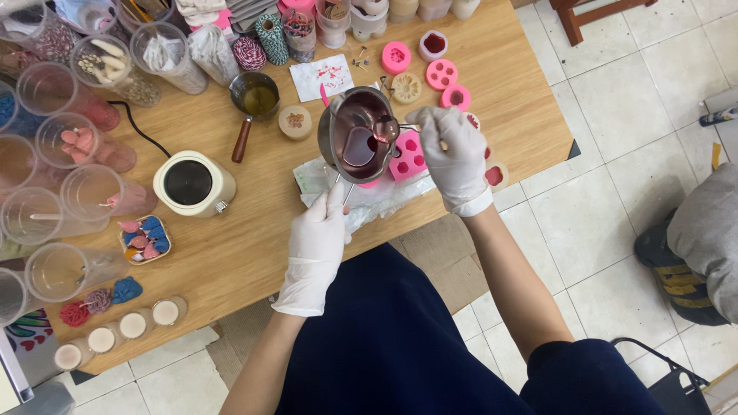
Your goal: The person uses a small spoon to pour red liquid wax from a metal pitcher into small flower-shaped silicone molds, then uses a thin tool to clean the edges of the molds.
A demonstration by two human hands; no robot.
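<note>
Pitcher (pixel 355 134), a small metal one with dark red liquid inside, hangs tilted over the middle of the table (pixel 254 246), above a pink mould (pixel 409 157) and crinkled clear plastic (pixel 369 196). The left hand (pixel 319 234), in a white glove, grips the pitcher's thin handle with fingers clenched round it. The right hand (pixel 453 154), also gloved, pinches a spoon (pixel 388 129) whose bowl sits at the pitcher's rim, coated in red.

The table is light wood with a visible grain, set at an angle to the view. Far right on it lie more pink round moulds (pixel 442 74), some filled with red. Left of the pitcher stands a cream round warmer (pixel 194 183) with a black cord, and beyond it a small pan (pixel 255 98) with a wooden handle and yellowish liquid. Clear plastic cups (pixel 58 215) crowd the left edge, some holding pink or blue bits. Near the left corner a row of small round candles (pixel 134 324) lines the edge, beside a tin of coloured shapes (pixel 144 238). Spools of twine (pixel 260 42) sit at the far edge.

The floor (pixel 615 115) is pale square tile. At the right edge another person's grey trouser leg (pixel 711 230) and dark shoe (pixel 669 265) show.
</note>
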